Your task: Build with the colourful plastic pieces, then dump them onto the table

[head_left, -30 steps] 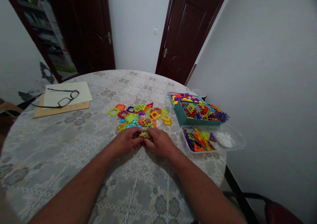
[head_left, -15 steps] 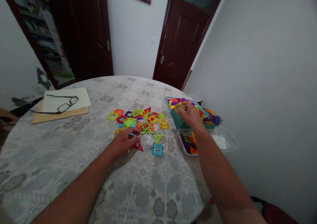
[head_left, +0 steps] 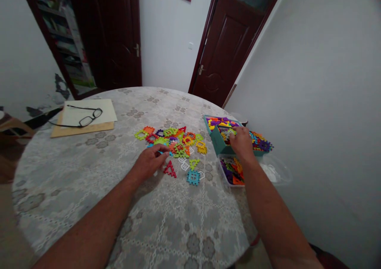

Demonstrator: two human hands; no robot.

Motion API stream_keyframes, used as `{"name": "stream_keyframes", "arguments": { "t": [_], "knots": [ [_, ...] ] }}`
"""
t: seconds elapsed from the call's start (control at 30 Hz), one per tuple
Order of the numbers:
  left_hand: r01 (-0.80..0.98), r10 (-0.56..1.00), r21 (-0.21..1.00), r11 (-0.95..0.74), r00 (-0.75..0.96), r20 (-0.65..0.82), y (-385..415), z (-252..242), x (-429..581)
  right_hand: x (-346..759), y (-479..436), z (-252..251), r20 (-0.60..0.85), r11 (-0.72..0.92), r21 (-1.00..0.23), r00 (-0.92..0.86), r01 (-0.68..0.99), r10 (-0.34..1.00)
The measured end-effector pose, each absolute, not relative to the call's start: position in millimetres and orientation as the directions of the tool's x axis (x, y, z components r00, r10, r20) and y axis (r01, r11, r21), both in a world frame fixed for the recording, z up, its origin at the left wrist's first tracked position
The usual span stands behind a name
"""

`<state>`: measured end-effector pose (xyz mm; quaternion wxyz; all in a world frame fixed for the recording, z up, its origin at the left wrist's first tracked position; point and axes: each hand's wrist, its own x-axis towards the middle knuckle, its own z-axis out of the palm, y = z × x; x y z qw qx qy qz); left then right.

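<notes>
My left hand [head_left: 151, 160] hovers at the near left side of a pile of interlocking plastic building pieces [head_left: 178, 141], fingers curved, with a gap between thumb and fingers. Blue shows at the fingertips; whether it is touched is unclear. A red triangle piece [head_left: 170, 169] lies just below the hand. To the right lie a green triangle piece [head_left: 194, 164] and a blue square piece [head_left: 193, 177]. My right hand [head_left: 241, 141] reaches into the teal box [head_left: 221, 143], fingers closed around a yellow-green building piece [head_left: 231, 131], partly hidden.
In front of the teal box stands a clear plastic tub [head_left: 228, 182] of more pieces. Its transparent lid [head_left: 281, 171] lies to the right. Glasses [head_left: 87, 120] rest on paper [head_left: 108, 110] at the far left. White outline pieces [head_left: 185, 166] lie near the pile.
My right hand has moved right and deeper into the teal box; the yellow piece seen at its fingers no longer shows. My left hand shifted up slightly, uncovering the red triangle.
</notes>
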<state>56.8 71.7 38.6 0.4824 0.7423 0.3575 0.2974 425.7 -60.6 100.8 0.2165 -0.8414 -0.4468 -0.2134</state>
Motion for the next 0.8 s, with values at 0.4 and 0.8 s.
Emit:
{"name": "stream_keyframes", "arguments": {
  "t": [0.4, 0.8],
  "knots": [
    [0.315, 0.887, 0.855, -0.412, 0.354, 0.297, 79, 39, 50, 347, -55, 93, 0.382, -0.202, -0.214, 0.273, 0.956, 0.883],
    [0.387, 0.809, 0.741, -0.549, 0.467, 0.355, 74, 36, 53, 296, -55, 41, -0.014, -0.181, -0.272, 0.185, 0.945, 0.983]
  ]
}}
